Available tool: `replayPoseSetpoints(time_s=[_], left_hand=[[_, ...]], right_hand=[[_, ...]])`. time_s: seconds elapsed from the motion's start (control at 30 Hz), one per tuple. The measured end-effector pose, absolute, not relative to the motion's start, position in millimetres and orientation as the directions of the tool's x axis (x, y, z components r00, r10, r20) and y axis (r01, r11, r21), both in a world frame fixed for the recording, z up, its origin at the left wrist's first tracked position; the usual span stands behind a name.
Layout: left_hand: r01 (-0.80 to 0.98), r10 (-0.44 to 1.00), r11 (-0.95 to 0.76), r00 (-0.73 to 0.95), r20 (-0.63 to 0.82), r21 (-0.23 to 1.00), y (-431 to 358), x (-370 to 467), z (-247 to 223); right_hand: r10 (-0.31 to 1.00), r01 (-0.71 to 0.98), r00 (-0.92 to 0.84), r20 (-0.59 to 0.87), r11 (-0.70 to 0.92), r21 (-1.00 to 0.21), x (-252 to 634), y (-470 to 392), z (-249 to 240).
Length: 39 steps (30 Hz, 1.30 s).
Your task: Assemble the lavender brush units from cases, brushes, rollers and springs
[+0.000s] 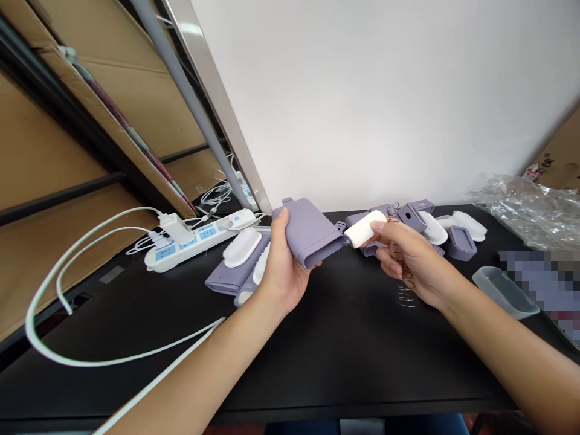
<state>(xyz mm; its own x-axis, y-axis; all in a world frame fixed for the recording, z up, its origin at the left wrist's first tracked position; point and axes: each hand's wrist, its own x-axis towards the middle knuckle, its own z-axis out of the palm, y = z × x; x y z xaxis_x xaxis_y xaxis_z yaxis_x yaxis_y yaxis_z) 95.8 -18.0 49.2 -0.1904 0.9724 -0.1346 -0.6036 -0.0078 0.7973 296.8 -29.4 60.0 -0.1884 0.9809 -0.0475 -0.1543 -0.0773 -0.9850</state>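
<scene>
My left hand is wrapped round a flat purple housing, whose open end faces lower right. Between the fingertips and thumb of my right hand is a white cylinder with a purple tip, right beside the housing's open end. A thin metal spring shows below my right hand, and coils of wire also appear behind its fingers. Left of my left hand lie a purple part and a white bristled oval pad. Several purple parts and white pads lie behind my right hand.
A white power strip with plugs and looping white cables occupies the left of the black table. At the right are a clear tray and crumpled plastic wrap. A white wall rises behind.
</scene>
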Motion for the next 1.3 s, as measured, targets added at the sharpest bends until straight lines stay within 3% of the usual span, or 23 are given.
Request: replayPoseSetpoints(time_s=[0.23,0.6,1.3], left_hand=[[-0.640,0.991,-0.133,-0.080,0.106,0.757,-22,99,49],[-0.629,0.993,-0.093,-0.002,0.118,0.772,-27,104,45],[-0.626,0.993,-0.104,-0.018,0.119,0.773,-28,105,43]], right_hand=[[0.992,-0.160,-0.127,0.025,0.005,-0.987,295,-30,58],[0.984,-0.043,-0.170,-0.055,-0.063,-0.997,289,-28,49],[0.972,-0.027,-0.235,-0.006,-0.012,-1.000,290,-26,47]])
